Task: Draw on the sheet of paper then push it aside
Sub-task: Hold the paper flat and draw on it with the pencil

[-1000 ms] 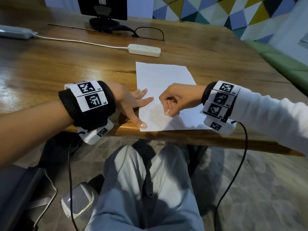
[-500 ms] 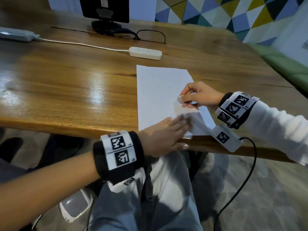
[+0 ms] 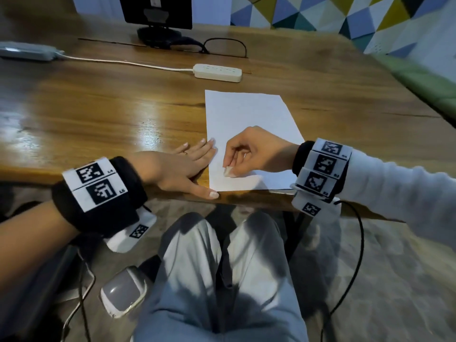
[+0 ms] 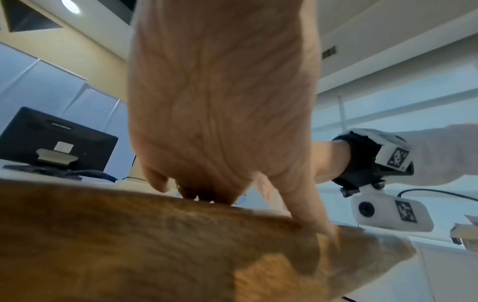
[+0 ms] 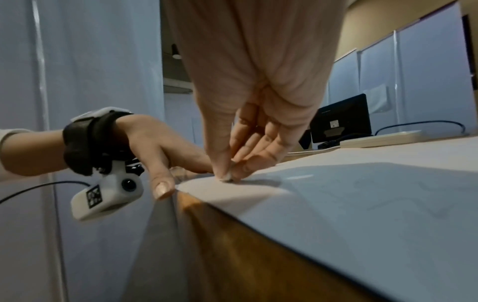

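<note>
— Pinching a small white piece (image 3: pixel 227 171) between thumb and fingers, the right hand (image 3: pixel 256 151) presses it onto the sheet of paper (image 3: pixel 249 114) near its front edge.

— And the left hand (image 3: pixel 182 169)?

— Flat, fingers straight, at nine o'clock of the sheet, fingertips touching its left edge, thumb at the table (image 3: pixel 98 114) edge.

— Where's the sheet?

— Lying at the table's near edge; a power strip (image 3: pixel 217 72) sits at twelve o'clock, well apart.
</note>
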Motion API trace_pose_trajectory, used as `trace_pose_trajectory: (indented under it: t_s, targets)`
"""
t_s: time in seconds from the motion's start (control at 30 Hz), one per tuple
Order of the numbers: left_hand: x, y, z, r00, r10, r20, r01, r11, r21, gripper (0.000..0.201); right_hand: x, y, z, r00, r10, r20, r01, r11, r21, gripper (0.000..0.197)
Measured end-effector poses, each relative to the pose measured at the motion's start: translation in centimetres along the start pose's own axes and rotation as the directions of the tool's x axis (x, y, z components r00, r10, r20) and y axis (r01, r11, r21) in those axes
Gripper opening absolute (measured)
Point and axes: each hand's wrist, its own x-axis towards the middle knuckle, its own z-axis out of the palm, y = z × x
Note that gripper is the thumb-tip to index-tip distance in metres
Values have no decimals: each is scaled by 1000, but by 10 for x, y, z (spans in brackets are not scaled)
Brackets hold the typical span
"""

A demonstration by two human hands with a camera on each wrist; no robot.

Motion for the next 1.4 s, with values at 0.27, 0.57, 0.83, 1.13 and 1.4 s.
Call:
trace_pose_trajectory:
  t_s: [0.27, 0.57, 0.83, 1.13, 1.4]
  targets:
    - [13, -9, -12, 999, -37, 17, 38, 998, -56, 74, 19, -6, 2, 998, 60, -14, -61, 994, -92, 11]
    - [14, -11, -30, 983, -41, 177, 47, 998, -32, 74, 27, -11, 2, 998, 11, 54, -3, 987, -159, 9]
    - [10, -6, -36, 976, -75, 206, 87, 995, -50, 76, 39, -19, -3, 987, -85, 140, 114, 970, -215, 10]
    - [1, 3, -40, 966, -144, 215, 153, 988, -24, 69, 48, -17, -5, 977, -48, 209, 96, 968, -230, 8]
    - [6, -1, -38, 976, -112, 189, 114, 993, 1, 73, 49, -14, -9, 977, -27, 213, 79, 967, -242, 8]
